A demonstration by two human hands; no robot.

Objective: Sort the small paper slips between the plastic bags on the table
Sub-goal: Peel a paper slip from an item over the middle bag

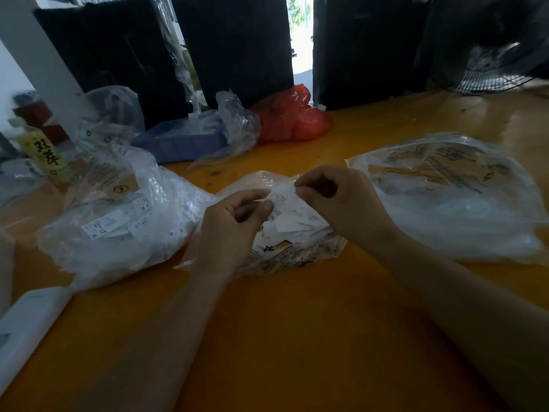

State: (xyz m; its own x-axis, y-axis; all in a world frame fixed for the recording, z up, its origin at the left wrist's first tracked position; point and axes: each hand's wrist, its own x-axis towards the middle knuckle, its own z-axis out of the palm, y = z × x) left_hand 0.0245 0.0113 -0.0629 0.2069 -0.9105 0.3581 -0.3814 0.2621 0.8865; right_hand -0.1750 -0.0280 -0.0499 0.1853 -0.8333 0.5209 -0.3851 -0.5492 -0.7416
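Note:
Three clear plastic bags lie on the orange table (pixel 297 322). The left bag (pixel 113 227) bulges with white printed slips. The middle bag (pixel 297 251) lies flat under my hands with several loose slips (pixel 297 221) on it. The right bag (pixel 463 197) is wide and holds white paper. My left hand (pixel 231 224) and my right hand (pixel 341 200) both pinch one small white paper slip (pixel 282 194) between thumb and fingers, just above the middle bag.
At the back stand a red plastic bag (pixel 294 117), a crumpled clear bag (pixel 237 123), a blue box (pixel 181 141) and a yellow-green bottle (pixel 44 156). Black panels (pixel 237 43) wall the far edge. A fan (pixel 499 69) sits far right. A white sheet (pixel 26 325) lies front left.

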